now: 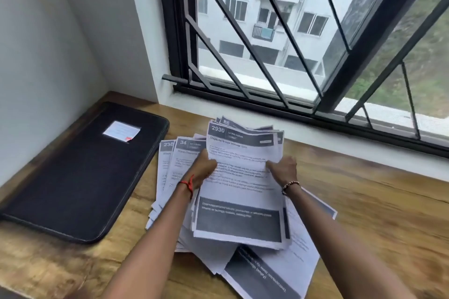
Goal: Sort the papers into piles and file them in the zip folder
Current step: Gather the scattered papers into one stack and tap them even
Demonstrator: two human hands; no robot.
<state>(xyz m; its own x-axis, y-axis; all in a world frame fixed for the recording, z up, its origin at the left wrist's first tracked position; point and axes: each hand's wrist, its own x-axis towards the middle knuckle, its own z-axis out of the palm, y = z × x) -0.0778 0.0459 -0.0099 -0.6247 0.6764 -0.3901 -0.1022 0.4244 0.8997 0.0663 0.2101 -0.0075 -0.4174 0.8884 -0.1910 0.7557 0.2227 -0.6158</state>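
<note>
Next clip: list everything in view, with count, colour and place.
folder: one, black, flat on the table, left
label: one, white, on the folder
stack: one, white and grey printed sheets, held over the heap
heap: many loose sheets, white and grey, on the table
table: one, brown wood
window: one, black frame and bars, behind the table
left hand: grips the stack's left edge; red thread on wrist
right hand: grips the stack's right edge; bead bracelet on wrist

Wooden tabletop (364, 201) below a window, closed black zip folder (82, 177) at left, loose heap of printed papers (279, 264) just beside it
</note>
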